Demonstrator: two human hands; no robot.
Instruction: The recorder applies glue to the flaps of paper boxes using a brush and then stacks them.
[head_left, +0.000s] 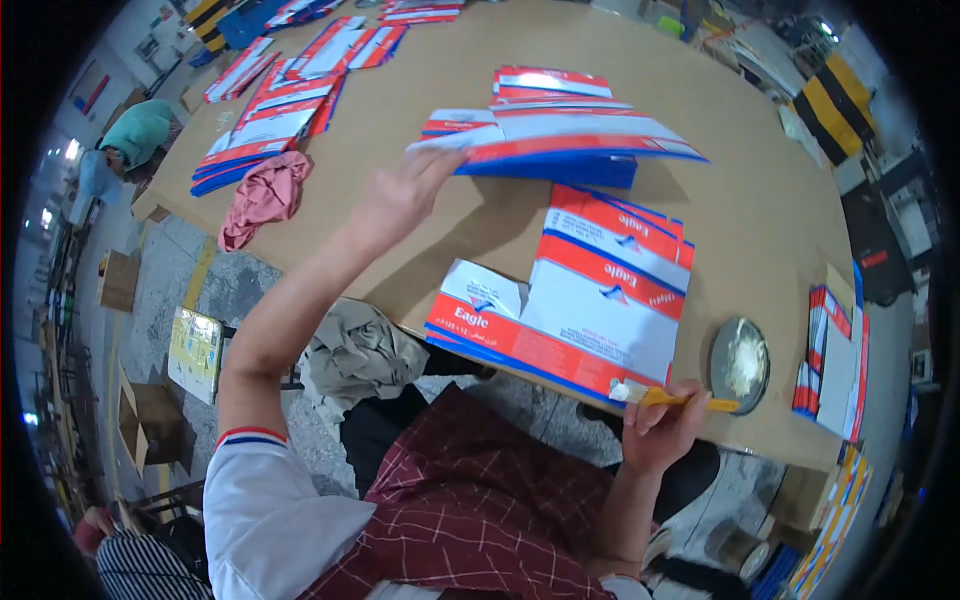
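My left hand (402, 196), arm stretched out over the table, pinches the left end of a flattened carton (585, 128). The carton is red, white and blue, and it is raised and tilted above a stack of similar ones. Near the front edge, my right hand (664, 432) is closed round the yellow handle of a brush (655, 396) whose pale bristles point left. The bristles are at the lower right corner of a flat carton (604, 310) lying with others in front of me. Right of the brush sits a dark bowl (722, 362) holding white paste.
A brown-topped table (400, 90) carries stacks of flat cartons (268, 125) at the far left. A pink cloth (265, 200) lies by its left edge. More folded cartons (838, 365) stand at the right edge. A person in a green top (142, 135) bends beyond the left side.
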